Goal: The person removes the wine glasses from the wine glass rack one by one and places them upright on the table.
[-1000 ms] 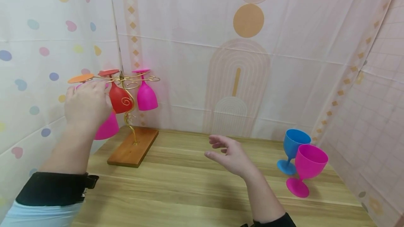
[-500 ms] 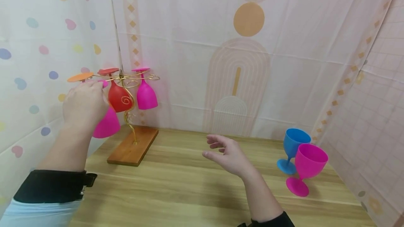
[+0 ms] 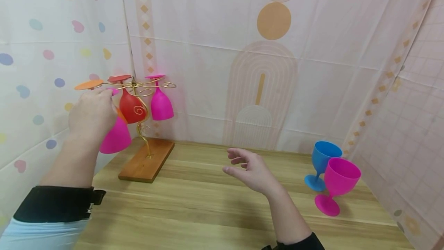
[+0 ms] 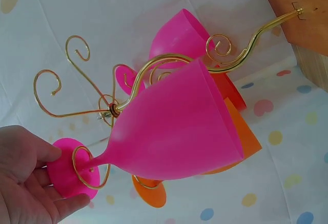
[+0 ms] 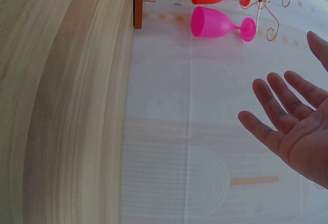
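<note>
My left hand [image 3: 91, 115] grips an upside-down pink goblet [image 3: 116, 138] by its foot. In the left wrist view, thumb and fingers hold the foot's edge, and the goblet's stem [image 4: 100, 160] sits inside a wire loop of a gold rack [image 4: 174, 59]. Also hanging upside down on the rack are an orange goblet [image 3: 88, 85], mostly hidden by my hand, a red goblet [image 3: 130, 107] and a second pink goblet [image 3: 162, 105]. My right hand [image 3: 254, 173] hovers over the table with relaxed, apart fingers, holding nothing.
The rack rises from a wooden base [image 3: 149, 161] at the table's back left. On the right, a blue goblet [image 3: 318, 163] and another pink goblet [image 3: 340, 180] stand upright, close together. Patterned curtains [image 3: 208, 68] enclose the wooden table [image 3: 180, 211] at the back and sides.
My left hand has shifted slightly left, and the goblet it holds has moved a little with it. The right hand drifted slightly left, then stayed still.
</note>
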### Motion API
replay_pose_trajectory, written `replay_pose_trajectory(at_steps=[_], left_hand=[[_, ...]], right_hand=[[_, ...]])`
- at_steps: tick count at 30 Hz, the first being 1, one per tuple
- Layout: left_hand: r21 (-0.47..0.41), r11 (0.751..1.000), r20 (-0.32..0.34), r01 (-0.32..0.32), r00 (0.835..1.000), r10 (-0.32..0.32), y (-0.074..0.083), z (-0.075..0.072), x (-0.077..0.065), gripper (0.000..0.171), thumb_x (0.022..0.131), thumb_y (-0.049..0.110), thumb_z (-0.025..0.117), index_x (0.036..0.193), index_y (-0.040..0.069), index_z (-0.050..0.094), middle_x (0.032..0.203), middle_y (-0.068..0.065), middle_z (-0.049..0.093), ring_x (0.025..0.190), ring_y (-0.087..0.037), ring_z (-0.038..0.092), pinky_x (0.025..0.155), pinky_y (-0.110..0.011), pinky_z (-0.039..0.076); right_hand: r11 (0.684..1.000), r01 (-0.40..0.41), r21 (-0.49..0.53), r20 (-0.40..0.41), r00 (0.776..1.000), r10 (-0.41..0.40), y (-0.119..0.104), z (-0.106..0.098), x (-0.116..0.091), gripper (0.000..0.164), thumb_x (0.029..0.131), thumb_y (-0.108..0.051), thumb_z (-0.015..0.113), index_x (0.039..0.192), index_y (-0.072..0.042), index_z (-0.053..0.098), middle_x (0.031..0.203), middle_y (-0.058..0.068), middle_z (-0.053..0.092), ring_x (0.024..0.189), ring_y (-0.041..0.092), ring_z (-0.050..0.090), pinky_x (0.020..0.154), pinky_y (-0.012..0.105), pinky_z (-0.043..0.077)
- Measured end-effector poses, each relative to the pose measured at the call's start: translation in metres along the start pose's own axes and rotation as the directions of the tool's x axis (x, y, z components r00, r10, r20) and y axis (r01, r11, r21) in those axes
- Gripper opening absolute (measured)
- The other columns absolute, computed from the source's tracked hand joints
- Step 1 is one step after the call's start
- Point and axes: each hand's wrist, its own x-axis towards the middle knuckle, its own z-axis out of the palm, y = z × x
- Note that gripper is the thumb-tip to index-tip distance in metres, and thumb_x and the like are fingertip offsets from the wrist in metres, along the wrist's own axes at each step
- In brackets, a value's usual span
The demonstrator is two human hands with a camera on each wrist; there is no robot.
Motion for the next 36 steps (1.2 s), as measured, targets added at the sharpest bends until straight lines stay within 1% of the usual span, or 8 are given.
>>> replay_pose_trajectory(at_steps=[6, 11, 14, 18, 23, 30, 34, 36], left_hand=[[0.008, 1.0, 0.023, 0.023, 0.999, -0.023, 0.0, -0.004, 0.0, 0.058, 0.093, 0.003, 0.064, 0.148, -0.005, 0.045, 0.138, -0.034, 0.05, 0.116, -0.057, 0.049, 0.076, -0.066, 0.055], [0.016, 0.999, 0.016, 0.031, 0.999, -0.031, -0.001, -0.006, 0.0, 0.058, 0.093, 0.004, 0.063, 0.147, -0.005, 0.045, 0.13, -0.036, 0.054, 0.106, -0.055, 0.052, 0.071, -0.063, 0.057], [0.016, 0.999, 0.008, 0.03, 1.0, -0.03, -0.003, -0.006, 0.001, 0.057, 0.094, 0.005, 0.062, 0.148, -0.005, 0.044, 0.127, -0.036, 0.054, 0.105, -0.055, 0.052, 0.071, -0.063, 0.056], [0.01, 0.999, 0.009, 0.033, 0.999, -0.033, -0.004, -0.007, 0.001, 0.059, 0.093, 0.004, 0.062, 0.148, -0.005, 0.044, 0.125, -0.036, 0.054, 0.106, -0.054, 0.05, 0.072, -0.063, 0.056], [0.0, 0.999, 0.017, 0.044, 0.999, -0.044, -0.006, -0.009, 0.002, 0.059, 0.09, 0.002, 0.064, 0.145, -0.008, 0.045, 0.121, -0.037, 0.053, 0.105, -0.053, 0.049, 0.073, -0.063, 0.056], [-0.019, 0.999, 0.04, 0.047, 0.998, -0.046, -0.011, -0.01, 0.004, 0.055, 0.092, 0.002, 0.058, 0.144, -0.009, 0.044, 0.12, -0.037, 0.051, 0.106, -0.051, 0.047, 0.074, -0.063, 0.054], [-0.024, 0.999, 0.039, 0.041, 0.998, -0.04, -0.013, -0.009, 0.003, 0.051, 0.092, 0.001, 0.057, 0.14, -0.01, 0.046, 0.12, -0.036, 0.05, 0.108, -0.051, 0.046, 0.076, -0.063, 0.053], [-0.022, 0.999, 0.039, 0.043, 0.998, -0.042, -0.014, -0.009, 0.003, 0.05, 0.091, 0.002, 0.057, 0.139, -0.011, 0.046, 0.119, -0.036, 0.05, 0.107, -0.051, 0.045, 0.076, -0.063, 0.053]], right_hand=[[1.0, 0.0, -0.006, 0.005, 1.0, 0.0, 0.002, 0.0, 0.0, 0.052, 0.091, -0.031, 0.078, 0.138, -0.017, 0.062, 0.124, -0.002, 0.066, 0.114, 0.022, 0.064, 0.102, 0.05, 0.049], [1.0, 0.008, -0.015, 0.003, 1.0, -0.008, 0.004, 0.0, 0.0, 0.053, 0.091, -0.032, 0.078, 0.139, -0.016, 0.062, 0.124, -0.002, 0.066, 0.113, 0.021, 0.064, 0.101, 0.05, 0.049], [1.0, 0.01, -0.008, 0.006, 1.0, -0.01, 0.006, 0.0, 0.0, 0.053, 0.091, -0.032, 0.078, 0.139, -0.015, 0.062, 0.123, -0.001, 0.066, 0.115, 0.026, 0.064, 0.101, 0.051, 0.048], [1.0, 0.008, -0.007, 0.008, 1.0, -0.008, 0.006, 0.001, 0.0, 0.052, 0.092, -0.031, 0.077, 0.139, -0.015, 0.062, 0.123, -0.001, 0.066, 0.115, 0.027, 0.063, 0.102, 0.051, 0.048], [1.0, 0.002, -0.02, 0.011, 1.0, -0.001, 0.005, 0.001, 0.0, 0.053, 0.091, -0.032, 0.078, 0.139, -0.018, 0.062, 0.124, -0.003, 0.066, 0.115, 0.022, 0.064, 0.102, 0.048, 0.048], [0.999, -0.001, -0.041, 0.022, 1.0, 0.002, 0.006, 0.001, 0.0, 0.052, 0.091, -0.035, 0.078, 0.139, -0.02, 0.062, 0.124, -0.004, 0.065, 0.112, 0.014, 0.063, 0.102, 0.051, 0.047], [0.999, 0.0, -0.043, 0.023, 1.0, 0.001, 0.006, 0.001, 0.0, 0.053, 0.091, -0.035, 0.077, 0.139, -0.019, 0.062, 0.124, -0.004, 0.066, 0.113, 0.015, 0.063, 0.102, 0.05, 0.048], [0.999, 0.001, -0.041, 0.024, 1.0, 0.0, 0.006, 0.001, 0.0, 0.053, 0.091, -0.035, 0.077, 0.139, -0.019, 0.062, 0.124, -0.003, 0.066, 0.114, 0.019, 0.063, 0.102, 0.05, 0.048]])
